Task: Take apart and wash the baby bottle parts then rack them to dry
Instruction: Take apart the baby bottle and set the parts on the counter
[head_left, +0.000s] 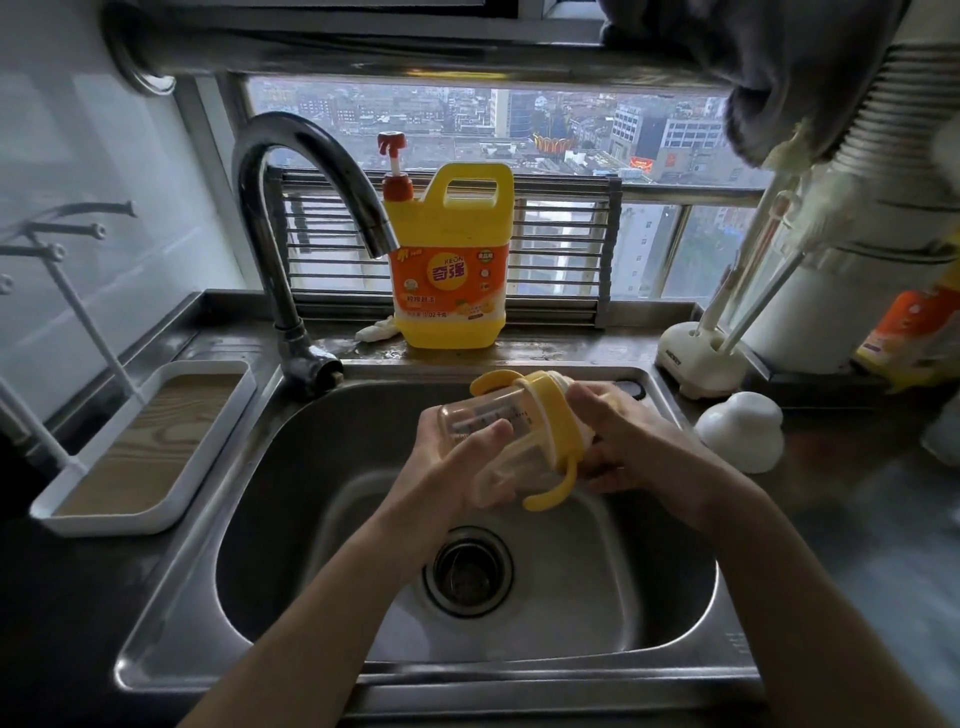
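- Roughly at the middle of the view, above the sink (291, 493), the baby bottle (483, 415) is held lying on its side in the air; its clear body points toward 9 o'clock and its capped end toward 3 o'clock
- left hand (457, 467) comes in from 7 o'clock; its fingers and thumb are curled round the clear body, gripping it from below and in front
- right hand (628, 447) comes in from 5 o'clock; it is wrapped round the bottle's capped end, with the thumb lying against the yellow collar (540, 410); how the fingers behind the cap lie cannot be told
- the yellow collar is on the bottle; one curved handle sticks up toward 12 o'clock and the other hangs down toward 6 o'clock
- drain (467, 571) sits in the basin floor at 6 o'clock from the bottle, well below it
- faucet (291, 171) rises at 10 o'clock from the bottle; its spout arches toward the detergent jug (452, 270), which stands on the ledge at 12 o'clock
- white tray (140, 519) with a wood-grain base lies on the counter at 9 o'clock; thin white pegs (78, 291) rise above it
- white dome cap (740, 431) rests on the counter at 3 o'clock, near the right hand but apart from it; a brush stand (696, 358) is just behind it at 2 o'clock
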